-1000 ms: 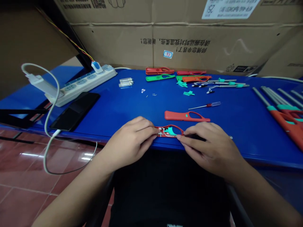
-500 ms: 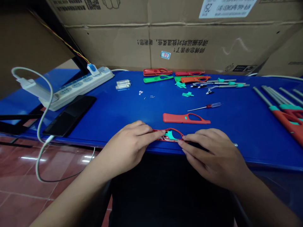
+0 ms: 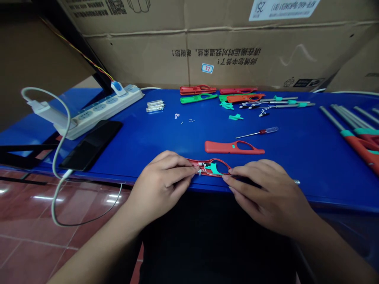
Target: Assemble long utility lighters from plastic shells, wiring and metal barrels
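A big cardboard carton (image 3: pixel 266 75) rises behind the blue table (image 3: pixel 166 134) where this person is working. Both hands are busy at the near edge: the right hand (image 3: pixel 263 185) has its thumb and fingers gripping the narrow end of an open red shell (image 3: pixel 204 161), while the left hand (image 3: pixel 166 177) curls its fingers over the wide end. To my eye, doing this well means holding that shell level, open side up, the right hand steadying it while the left seats each part with light fingertip pressure, forcing nothing.

The shell lies between the two hands, its middle exposed. In that gap sits a green trigger (image 3: pixel 214 169), just left of the right fingertips and apart from the left ones. A small pale piece (image 3: pixel 199 172) is right at the left fingertips; whether they pinch it, I can't tell. Slimmest of all, a white wire (image 3: pixel 205 167) runs beside the trigger, best tucked inside the rim.
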Tool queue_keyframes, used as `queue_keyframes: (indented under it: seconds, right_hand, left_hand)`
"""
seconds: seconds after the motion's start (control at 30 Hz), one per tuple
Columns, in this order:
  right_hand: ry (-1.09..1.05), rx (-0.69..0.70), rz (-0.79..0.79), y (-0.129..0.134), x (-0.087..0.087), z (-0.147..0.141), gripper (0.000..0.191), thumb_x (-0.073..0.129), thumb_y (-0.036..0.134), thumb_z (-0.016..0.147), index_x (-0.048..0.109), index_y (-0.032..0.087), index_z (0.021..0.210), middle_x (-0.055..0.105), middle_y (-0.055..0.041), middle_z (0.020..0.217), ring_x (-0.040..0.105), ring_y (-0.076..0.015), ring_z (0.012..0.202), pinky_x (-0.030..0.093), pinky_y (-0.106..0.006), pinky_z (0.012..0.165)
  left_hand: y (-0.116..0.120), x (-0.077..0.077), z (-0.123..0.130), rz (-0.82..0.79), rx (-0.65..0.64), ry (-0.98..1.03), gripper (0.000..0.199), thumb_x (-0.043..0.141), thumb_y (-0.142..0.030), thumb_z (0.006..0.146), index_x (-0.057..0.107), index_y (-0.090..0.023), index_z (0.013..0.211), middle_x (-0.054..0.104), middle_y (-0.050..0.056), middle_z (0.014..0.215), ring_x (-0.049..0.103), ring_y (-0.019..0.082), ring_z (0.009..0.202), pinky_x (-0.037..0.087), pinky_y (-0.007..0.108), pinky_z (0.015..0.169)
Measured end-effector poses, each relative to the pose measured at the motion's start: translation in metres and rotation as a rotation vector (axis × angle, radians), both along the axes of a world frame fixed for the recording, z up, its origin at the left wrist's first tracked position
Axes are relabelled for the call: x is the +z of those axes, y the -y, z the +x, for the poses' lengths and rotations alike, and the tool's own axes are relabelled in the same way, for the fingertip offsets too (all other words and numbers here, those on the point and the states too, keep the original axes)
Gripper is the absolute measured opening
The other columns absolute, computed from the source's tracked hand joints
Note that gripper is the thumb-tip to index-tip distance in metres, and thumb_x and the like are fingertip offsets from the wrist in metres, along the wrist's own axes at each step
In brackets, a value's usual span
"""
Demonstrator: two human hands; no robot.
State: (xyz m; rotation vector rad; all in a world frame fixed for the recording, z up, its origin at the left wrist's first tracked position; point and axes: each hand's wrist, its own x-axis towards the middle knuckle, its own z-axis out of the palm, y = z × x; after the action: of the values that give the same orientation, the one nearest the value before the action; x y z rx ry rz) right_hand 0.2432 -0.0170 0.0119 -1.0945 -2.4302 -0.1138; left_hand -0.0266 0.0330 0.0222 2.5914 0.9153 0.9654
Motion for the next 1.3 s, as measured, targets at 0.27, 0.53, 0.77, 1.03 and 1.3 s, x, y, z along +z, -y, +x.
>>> queue_keyframes:
  seconds: [0.27, 0.53, 0.77, 1.03, 1.3]
  right_hand:
    - [-0.062, 0.007, -0.026, -0.001, -0.001, 0.0, 0.031, 0.065, 0.016, 0.09, 0.069, 0.021, 0.12, 0.07, -0.0073, 0.113, 0.062, -0.0224, 0.101, 0.049, -0.041, 0.088]
    - [-0.064, -0.008, -0.032, -0.002, -0.002, -0.001, 0.034, 0.064, 0.018, 0.09, 0.068, 0.021, 0.124, 0.069, -0.0079, 0.115, 0.062, -0.0234, 0.105, 0.05, -0.043, 0.089]
    - [-0.071, -0.01, -0.047, -0.001, -0.001, -0.002, 0.032, 0.063, 0.018, 0.091, 0.068, 0.02, 0.122, 0.069, -0.0081, 0.114, 0.062, -0.0233, 0.104, 0.051, -0.042, 0.087]
    - [-0.079, -0.001, -0.083, -0.002, 0.0, -0.002, 0.033, 0.062, 0.018, 0.091, 0.068, 0.019, 0.124, 0.069, -0.0088, 0.115, 0.062, -0.0233, 0.103, 0.053, -0.043, 0.086]
    - [-0.115, -0.027, -0.118, -0.003, 0.003, -0.002, 0.034, 0.063, 0.021, 0.092, 0.067, 0.021, 0.125, 0.07, -0.0071, 0.115, 0.062, -0.0226, 0.105, 0.051, -0.042, 0.089]
  left_hand:
    - [0.003, -0.002, -0.002, -0.026, 0.008, -0.008, 0.02, 0.066, -0.012, 0.092, 0.072, -0.018, 0.11, 0.076, 0.003, 0.106, 0.068, 0.016, 0.098, 0.054, 0.033, 0.089]
    - [0.002, -0.001, 0.001, -0.027, 0.055, -0.02, 0.022, 0.065, -0.01, 0.092, 0.071, -0.018, 0.111, 0.071, 0.005, 0.103, 0.063, 0.016, 0.096, 0.052, 0.033, 0.086]
    - [-0.003, 0.004, 0.001, -0.12, 0.059, -0.027, 0.02, 0.064, -0.015, 0.092, 0.072, -0.02, 0.111, 0.068, 0.005, 0.102, 0.064, 0.016, 0.093, 0.054, 0.031, 0.081]
    - [-0.018, 0.015, -0.001, -0.228, -0.05, -0.108, 0.025, 0.063, -0.014, 0.092, 0.074, -0.022, 0.112, 0.069, 0.005, 0.1, 0.066, 0.016, 0.09, 0.055, 0.029, 0.077]
    - [-0.018, 0.024, -0.004, -0.324, -0.056, -0.133, 0.024, 0.062, -0.018, 0.095, 0.072, -0.023, 0.116, 0.069, 0.004, 0.103, 0.066, 0.015, 0.091, 0.054, 0.027, 0.078]
